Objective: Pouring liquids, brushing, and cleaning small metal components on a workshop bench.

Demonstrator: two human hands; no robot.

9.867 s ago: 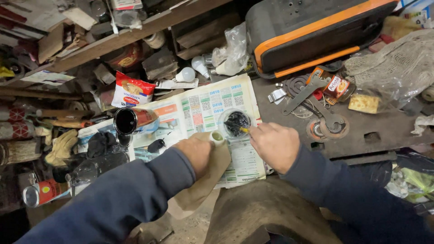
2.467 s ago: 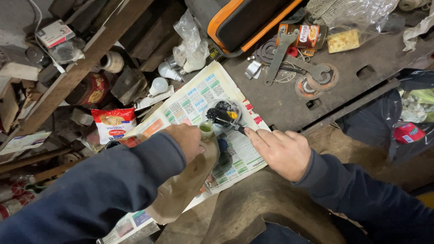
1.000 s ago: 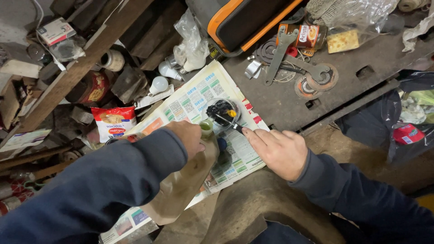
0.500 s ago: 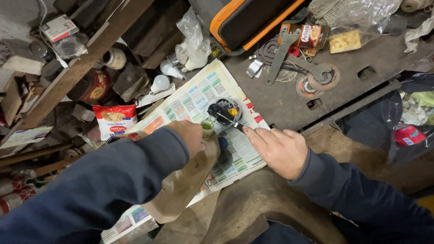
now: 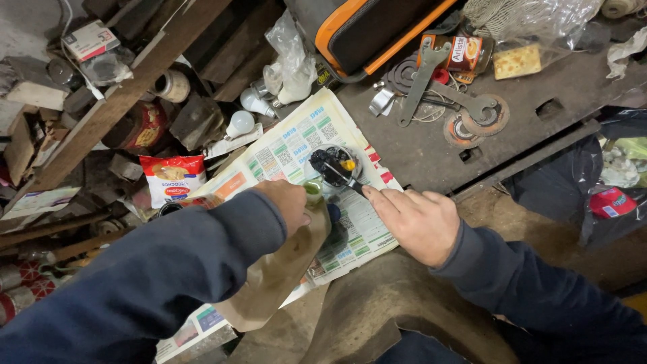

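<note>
- Hands meet over a small clear cup (image 5: 335, 164) holding dark material with a yellow bit, standing on a spread newspaper (image 5: 296, 145).
- Left hand (image 5: 286, 204) is closed around the neck of a tan pouch (image 5: 280, 276), its green spout tilted right beside the cup.
- Right hand (image 5: 416, 221) pinches a thin stick (image 5: 342, 176) whose tip reaches into the cup.
- Newspaper covers the near edge of a dark metal worktop (image 5: 539, 81); wrenches (image 5: 431, 74), discs and an orange-trimmed black case (image 5: 364, 27) lie beyond.
- Left side is crowded: wooden beam (image 5: 114, 108), light bulbs (image 5: 240, 123), snack bag (image 5: 172, 178).
- Worktop's edge runs diagonally just right of the right hand; bags fill the space below.
</note>
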